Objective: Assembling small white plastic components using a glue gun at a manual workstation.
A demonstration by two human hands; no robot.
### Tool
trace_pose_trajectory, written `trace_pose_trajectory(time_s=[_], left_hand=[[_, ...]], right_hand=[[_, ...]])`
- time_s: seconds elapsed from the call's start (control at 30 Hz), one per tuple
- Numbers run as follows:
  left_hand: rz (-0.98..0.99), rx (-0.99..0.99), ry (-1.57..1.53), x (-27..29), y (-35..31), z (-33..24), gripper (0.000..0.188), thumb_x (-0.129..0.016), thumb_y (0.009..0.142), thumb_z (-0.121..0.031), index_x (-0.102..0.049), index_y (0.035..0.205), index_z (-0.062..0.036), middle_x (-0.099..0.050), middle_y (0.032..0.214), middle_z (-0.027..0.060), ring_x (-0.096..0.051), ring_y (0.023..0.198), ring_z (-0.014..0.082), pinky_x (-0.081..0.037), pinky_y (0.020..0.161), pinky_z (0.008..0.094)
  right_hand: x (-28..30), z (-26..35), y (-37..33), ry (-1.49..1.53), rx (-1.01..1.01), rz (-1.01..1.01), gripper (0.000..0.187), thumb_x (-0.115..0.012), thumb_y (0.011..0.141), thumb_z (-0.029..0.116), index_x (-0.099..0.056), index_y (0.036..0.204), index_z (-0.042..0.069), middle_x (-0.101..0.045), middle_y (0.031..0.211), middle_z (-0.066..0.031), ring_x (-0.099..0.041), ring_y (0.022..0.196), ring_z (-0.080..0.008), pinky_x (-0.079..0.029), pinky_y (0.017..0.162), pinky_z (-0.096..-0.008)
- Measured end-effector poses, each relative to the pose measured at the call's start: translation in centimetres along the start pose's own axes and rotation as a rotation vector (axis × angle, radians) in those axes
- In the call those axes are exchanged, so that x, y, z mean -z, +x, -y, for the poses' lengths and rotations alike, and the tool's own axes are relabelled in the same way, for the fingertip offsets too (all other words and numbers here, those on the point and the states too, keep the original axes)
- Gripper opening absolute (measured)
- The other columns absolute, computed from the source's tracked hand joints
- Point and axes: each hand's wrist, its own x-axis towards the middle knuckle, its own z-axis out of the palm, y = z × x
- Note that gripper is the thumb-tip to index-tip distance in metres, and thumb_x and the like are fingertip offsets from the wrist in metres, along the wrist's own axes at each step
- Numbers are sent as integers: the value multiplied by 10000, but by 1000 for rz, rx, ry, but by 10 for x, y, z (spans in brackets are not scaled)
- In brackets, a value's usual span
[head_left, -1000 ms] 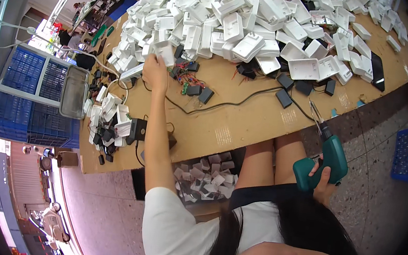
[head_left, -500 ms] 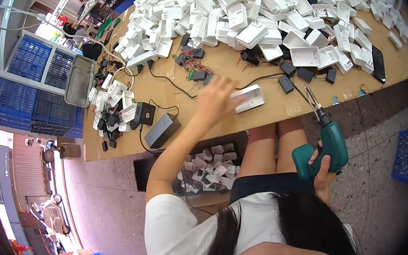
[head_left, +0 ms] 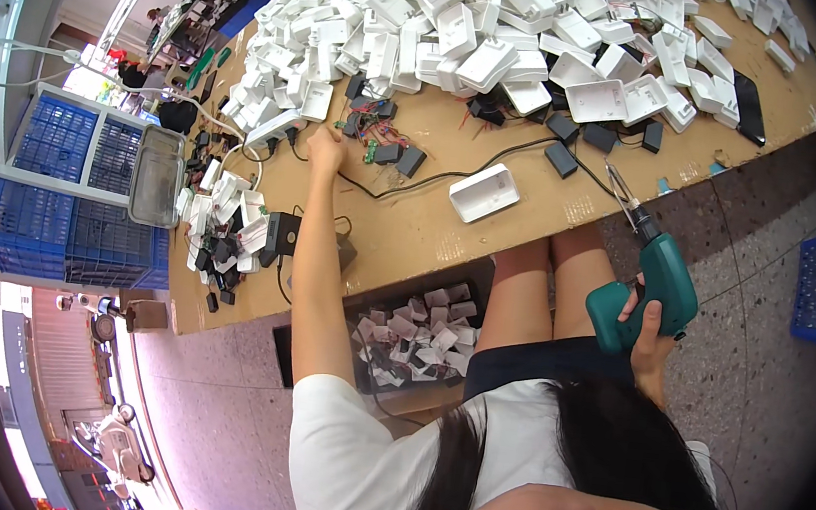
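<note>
My right hand (head_left: 651,333) is wrapped round the grip of a green soldering gun (head_left: 669,280), held right of my legs beyond the table's front edge. Its metal tip points up and left. My left hand (head_left: 325,149) is stretched far over the table, fingers curled, between a black plug (head_left: 295,137) and a cluster of small circuit boards with red wires (head_left: 382,131). Whatever its fingers hold is too small or hidden to name. An open white plastic case (head_left: 484,194) lies alone near the front edge, touched by neither hand.
White plastic cases (head_left: 494,33) are heaped at the back of the table (head_left: 411,225). Black blocks (head_left: 561,160) and a black cord (head_left: 405,190) lie before them. A phone (head_left: 749,110) rests at right. A bin of white parts (head_left: 419,337) stands below; blue crates (head_left: 41,203) stand left.
My left hand has moved from beside the white case leftward and away from me, to the plug and circuit boards. My right hand keeps the soldering gun in nearly the same place.
</note>
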Motion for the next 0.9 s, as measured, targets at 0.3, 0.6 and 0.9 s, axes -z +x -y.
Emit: trace_pose_trajectory(time_s=[0.3,0.6,0.9], left_hand=[[454,50,-1128,129,-68,23,258,-725,945,-30,-724,1203,-42,-719,997,27,-653,875,95,-539,778,212],[225,-148,-1111,124,-199,-51,237,-712,987,-60,-726,1190,62,-764,1086,106,-717,968,137,-566,889,251],[-21,-706,-289,106,-280,-146,91,-780,884,-80,-763,957,-29,-754,921,112,-702,750,249,-553,718,334]], right_hand=[[-5,5,3,126,16,-139,419,-588,1053,324,-600,1214,-62,-616,805,-72,-582,677,-141,-490,639,-279],[-8,3,-2,107,20,-87,382,-591,1050,297,-597,1211,-50,-619,798,-69,-582,671,-142,-488,621,-283],[-2,4,-4,65,9,21,459,-486,1101,373,-556,1303,-33,-591,874,-67,-557,733,-136,-477,711,-286]])
